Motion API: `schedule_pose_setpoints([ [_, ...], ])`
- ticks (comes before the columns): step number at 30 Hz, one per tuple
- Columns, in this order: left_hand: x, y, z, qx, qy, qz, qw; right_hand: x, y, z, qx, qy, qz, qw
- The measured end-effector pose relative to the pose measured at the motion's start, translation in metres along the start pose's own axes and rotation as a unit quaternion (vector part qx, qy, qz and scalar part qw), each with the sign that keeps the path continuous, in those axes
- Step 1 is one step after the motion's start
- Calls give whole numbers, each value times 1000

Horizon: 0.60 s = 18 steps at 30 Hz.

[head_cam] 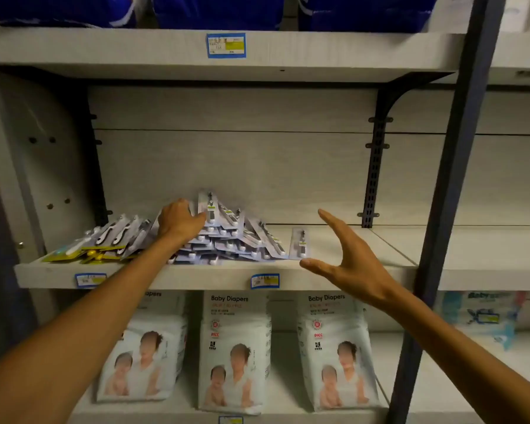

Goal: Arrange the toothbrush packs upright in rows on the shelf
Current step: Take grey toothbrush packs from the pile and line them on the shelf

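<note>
Many flat, glossy blister packs [227,240] heaped on the pale wood-grain shelf [334,270], some leaning upright at the heap's back. One pack [300,243] stands alone just right of the heap. Left hand [181,220] pressed on the heap's left, grip unclear. Right hand [349,255] right of the heap, fingers spread, empty. Soft diaper bags [234,353] below the shelf.

Single head-worn wide-angle view, facing a store shelf [343,270] head-on and tilted slightly downward — near enough that both forearms enter from 7 and 5 o'clock. The left hand [181,218] lies just above centre, the right hand [349,255] toward 3 o'clock. An upper shelf board [104,50] crosses at 12 o'clock; diaper packs [233,356] fill 6 o'clock. Straight edges bow near the margins — no second view to compare.
</note>
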<state>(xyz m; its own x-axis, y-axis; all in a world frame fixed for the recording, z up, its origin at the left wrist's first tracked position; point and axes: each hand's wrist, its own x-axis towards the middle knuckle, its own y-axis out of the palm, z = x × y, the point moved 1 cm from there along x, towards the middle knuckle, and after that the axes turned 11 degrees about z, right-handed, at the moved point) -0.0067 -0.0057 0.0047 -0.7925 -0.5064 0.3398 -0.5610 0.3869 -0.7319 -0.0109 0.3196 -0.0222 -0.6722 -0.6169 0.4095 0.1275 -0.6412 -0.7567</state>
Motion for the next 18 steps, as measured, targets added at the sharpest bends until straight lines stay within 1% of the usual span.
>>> schedule_pose_setpoints([
  [4,33,14,-3,-7,-68,53,996,17,14,-13,-1,-19,11,1000],
  [9,62,22,-5,46,-87,88,991,44,28,-20,9,-22,17,1000],
  [12,72,22,-5,42,-98,108,988,58,35,-19,14,-22,20,999],
  [14,77,19,-5,16,-107,110,988,66,37,-16,20,-20,24,999],
  [18,83,7,1,-76,-122,80,986,81,38,-17,29,-24,27,999],
])
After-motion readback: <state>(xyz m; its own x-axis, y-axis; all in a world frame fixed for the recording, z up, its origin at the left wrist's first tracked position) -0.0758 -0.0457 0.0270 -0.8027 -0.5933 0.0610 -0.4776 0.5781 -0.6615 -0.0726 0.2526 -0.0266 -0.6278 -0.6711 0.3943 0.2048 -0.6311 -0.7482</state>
